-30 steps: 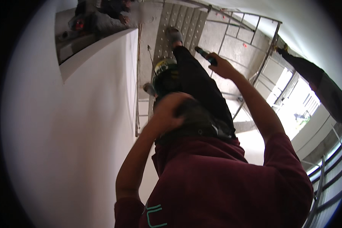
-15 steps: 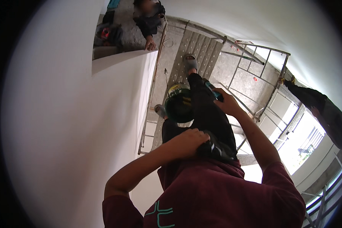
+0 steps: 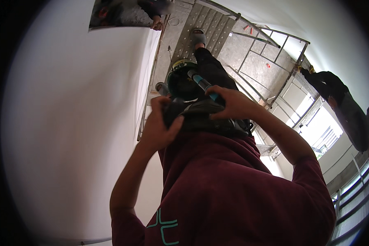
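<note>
My left hand (image 3: 157, 125) is raised in front of my waist, its fingers curled round a small dark rounded object (image 3: 174, 111) whose kind I cannot make out. Across from it, my right hand (image 3: 235, 103) grips a teal and black stick-shaped tool (image 3: 201, 83). That tool slants away toward the far left, its dark end over the rim of a green bucket (image 3: 180, 84). Between the hands, a black waist pouch (image 3: 209, 117) sits at my belt, and my right fingertips reach its edge.
I stand on perforated metal scaffold planks (image 3: 186, 43). A white wall (image 3: 78, 123) rises close on the left. Scaffold frames (image 3: 262, 51) stand to the right, where another person (image 3: 332, 92) holds on. A second person's hand (image 3: 157, 23) rests at the wall opening.
My left hand has risen from the pouch toward the left, now with the dark object. My right hand has drawn nearer my waist, and the teal tool has swung over toward the bucket.
</note>
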